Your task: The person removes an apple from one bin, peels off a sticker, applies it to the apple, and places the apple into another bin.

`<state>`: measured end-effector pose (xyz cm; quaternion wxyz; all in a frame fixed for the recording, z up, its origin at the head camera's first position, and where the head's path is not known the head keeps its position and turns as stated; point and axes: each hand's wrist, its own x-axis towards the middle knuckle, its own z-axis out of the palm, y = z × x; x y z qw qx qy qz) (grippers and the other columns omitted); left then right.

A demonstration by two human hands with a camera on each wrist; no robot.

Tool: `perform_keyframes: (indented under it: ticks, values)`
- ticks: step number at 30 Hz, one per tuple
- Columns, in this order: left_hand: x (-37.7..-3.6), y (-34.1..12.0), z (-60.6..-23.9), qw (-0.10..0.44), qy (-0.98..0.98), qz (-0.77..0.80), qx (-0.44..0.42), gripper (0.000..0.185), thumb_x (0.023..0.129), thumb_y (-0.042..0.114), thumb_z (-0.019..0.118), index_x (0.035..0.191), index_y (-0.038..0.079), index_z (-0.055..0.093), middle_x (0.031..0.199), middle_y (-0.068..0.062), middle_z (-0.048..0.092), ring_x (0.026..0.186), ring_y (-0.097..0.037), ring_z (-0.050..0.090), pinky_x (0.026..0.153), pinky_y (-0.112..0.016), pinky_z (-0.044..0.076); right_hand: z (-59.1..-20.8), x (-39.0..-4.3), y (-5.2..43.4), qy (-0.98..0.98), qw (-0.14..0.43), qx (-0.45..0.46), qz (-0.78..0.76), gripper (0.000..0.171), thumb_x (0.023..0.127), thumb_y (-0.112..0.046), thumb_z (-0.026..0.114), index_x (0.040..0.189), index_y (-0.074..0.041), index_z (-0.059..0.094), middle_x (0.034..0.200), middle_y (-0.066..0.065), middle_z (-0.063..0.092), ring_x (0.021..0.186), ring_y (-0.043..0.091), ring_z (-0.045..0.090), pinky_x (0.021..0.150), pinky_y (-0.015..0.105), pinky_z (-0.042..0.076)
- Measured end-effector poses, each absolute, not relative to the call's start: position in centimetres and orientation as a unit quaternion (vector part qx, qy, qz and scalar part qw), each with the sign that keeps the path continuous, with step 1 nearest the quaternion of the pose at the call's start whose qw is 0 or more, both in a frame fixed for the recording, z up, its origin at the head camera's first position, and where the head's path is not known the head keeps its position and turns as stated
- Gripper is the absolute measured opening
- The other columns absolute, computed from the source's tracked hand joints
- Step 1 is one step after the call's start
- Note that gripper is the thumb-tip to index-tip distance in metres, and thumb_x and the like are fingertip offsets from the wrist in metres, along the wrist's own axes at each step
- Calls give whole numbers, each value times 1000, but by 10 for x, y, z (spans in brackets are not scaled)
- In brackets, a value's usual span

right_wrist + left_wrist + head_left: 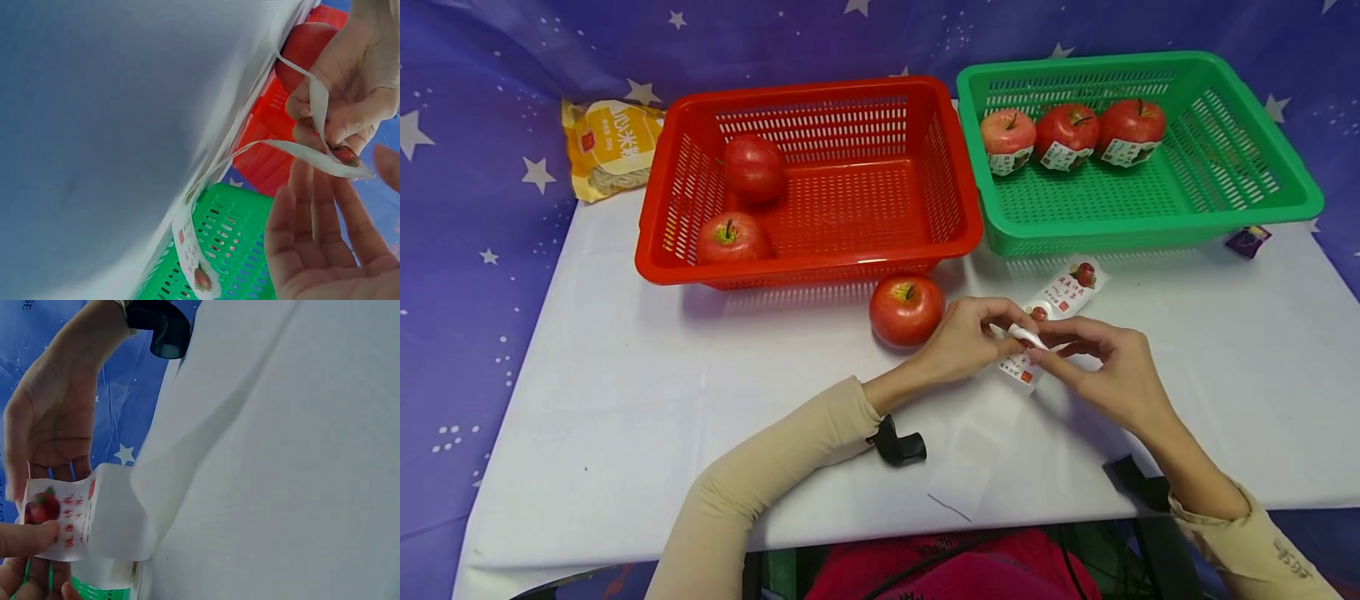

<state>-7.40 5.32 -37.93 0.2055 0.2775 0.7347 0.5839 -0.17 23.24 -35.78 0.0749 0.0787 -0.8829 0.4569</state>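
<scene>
- The head view shows the label strip [1071,285] between both hands above the worktop [625,400], in front of the green basket [1150,223]; the left wrist view alone shows its printed face close up, under a thumb.
- The right wrist view shows what the head view does not: the strip edge-on, in long curls.
- Left hand [962,340]: fingers pinch the strip.
- Right hand [1118,373]: fingers touch the strip at a fold; whether they pinch it cannot be told.
- Hands cover the strip's middle in the head view; the small print is hard to read.
- The loose apple [907,311] sits just beside the left hand, before the red basket [808,265], whose rim hides part of one of its two apples [754,169].
- Three labelled apples [1067,133] lie in the green basket; a purple packet [1249,241] shows partly beneath its rim.
- A yellow bag [613,150] lies beside the red basket.
</scene>
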Motion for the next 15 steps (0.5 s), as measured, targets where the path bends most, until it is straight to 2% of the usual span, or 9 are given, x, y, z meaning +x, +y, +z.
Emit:
perform_keyframes:
  ticks: [6,10,13,15]
  values:
    - [-74,53,-379,251,735,572,263,29,81,4,73,110,9,71,101,-4,73,82,-4,65,73,-14,50,-360,-4,235,-905,163,116,375,16,70,8,78,80,-5,76,76,3,72,75,-16,56,67,8,44]
    - [-75,54,-381,314,702,591,245,37,82,5,73,118,9,69,107,-8,73,80,-6,67,61,-16,42,-363,-6,237,-900,211,168,343,20,65,11,77,78,-4,75,74,5,71,73,-5,59,70,4,41]
    - [-76,54,-382,344,683,602,230,46,81,4,74,126,7,64,109,-12,72,80,-6,68,60,-17,42,-365,-6,237,-899,222,188,328,20,64,8,77,80,-3,75,77,5,70,74,4,62,73,3,40]
    - [-76,54,-382,348,678,608,224,51,80,2,75,129,7,61,109,-15,72,82,-7,69,63,-16,45,-366,-6,238,-902,212,185,327,20,64,7,78,82,-3,75,79,4,69,77,3,61,73,3,39]
